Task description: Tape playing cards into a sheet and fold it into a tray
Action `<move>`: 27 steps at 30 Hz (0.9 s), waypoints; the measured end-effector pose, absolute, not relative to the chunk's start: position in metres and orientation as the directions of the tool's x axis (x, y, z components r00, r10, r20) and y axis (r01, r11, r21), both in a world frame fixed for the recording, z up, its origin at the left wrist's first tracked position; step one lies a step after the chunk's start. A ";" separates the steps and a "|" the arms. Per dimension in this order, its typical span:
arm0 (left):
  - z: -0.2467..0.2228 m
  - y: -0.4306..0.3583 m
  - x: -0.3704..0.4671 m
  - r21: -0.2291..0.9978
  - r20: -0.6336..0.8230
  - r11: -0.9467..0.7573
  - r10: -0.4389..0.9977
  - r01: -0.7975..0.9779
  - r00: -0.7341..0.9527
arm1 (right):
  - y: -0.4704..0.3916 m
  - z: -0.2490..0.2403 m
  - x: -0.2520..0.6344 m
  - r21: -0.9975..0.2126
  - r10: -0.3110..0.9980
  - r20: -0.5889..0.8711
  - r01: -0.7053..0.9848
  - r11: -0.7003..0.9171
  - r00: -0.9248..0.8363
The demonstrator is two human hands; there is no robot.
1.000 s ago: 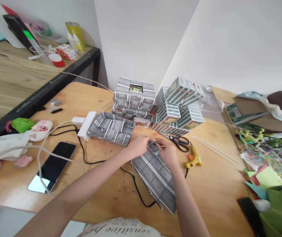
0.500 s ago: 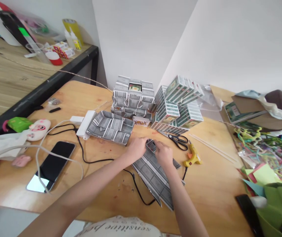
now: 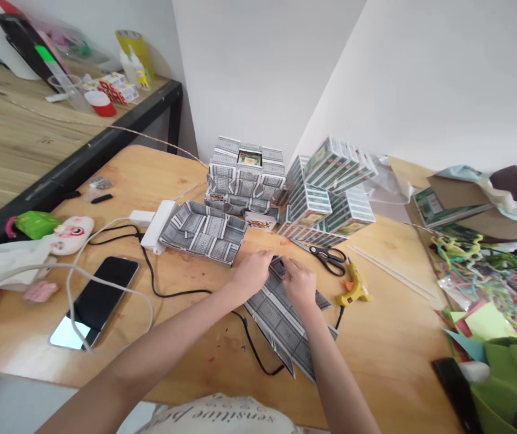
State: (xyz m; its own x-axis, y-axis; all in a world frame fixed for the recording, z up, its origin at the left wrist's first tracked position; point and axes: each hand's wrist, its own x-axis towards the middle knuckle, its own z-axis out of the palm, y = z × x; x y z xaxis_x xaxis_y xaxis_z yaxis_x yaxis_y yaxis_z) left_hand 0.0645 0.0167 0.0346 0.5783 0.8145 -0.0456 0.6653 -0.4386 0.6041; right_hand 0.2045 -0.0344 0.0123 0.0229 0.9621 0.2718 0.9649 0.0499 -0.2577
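Note:
A long panel of grey patterned playing cards [image 3: 280, 319] lies slanted on the table in front of me. At its far end, my left hand [image 3: 254, 272] pinches the left edge with closed fingers. My right hand [image 3: 298, 280] has its fingers closed on the same end, just to the right, with a small gap between the hands. Behind my left hand sits an open tray made of cards [image 3: 213, 232]. A larger card-covered box structure [image 3: 247, 175] stands farther back.
Stacked card boxes [image 3: 317, 199] stand behind the scissors [image 3: 328, 256] and a yellow glue gun [image 3: 354, 288]. At left lie a phone [image 3: 99, 301], cables and a white power strip [image 3: 159, 228]. Colourful craft scraps [image 3: 502, 259] cover the right side.
Both hands keep their hold on the panel's far end, with only slight finger movement. The view has shifted a little.

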 end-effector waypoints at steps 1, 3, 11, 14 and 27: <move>0.035 0.016 0.065 0.589 -0.054 -0.449 0.808 0.672 0.587 | -0.034 0.012 0.204 -0.252 0.963 0.269 0.967 0.048 0.023; 0.035 0.015 0.066 0.559 -0.068 -0.473 0.792 0.681 0.606 | -0.034 0.011 0.203 -0.252 0.965 0.259 0.967 0.040 0.028; 0.030 0.016 0.056 0.692 0.002 -0.389 0.843 0.608 0.538 | -0.035 0.015 0.204 -0.387 0.963 0.263 0.921 0.049 0.059; 0.030 0.017 0.054 0.717 0.035 -0.399 0.840 0.572 0.542 | -0.034 0.017 0.203 -0.423 0.969 0.242 0.904 0.066 0.043; 0.038 0.013 0.060 0.557 -0.112 -0.433 0.807 0.709 0.580 | -0.034 0.014 0.194 -0.441 0.976 0.184 0.897 -0.022 0.115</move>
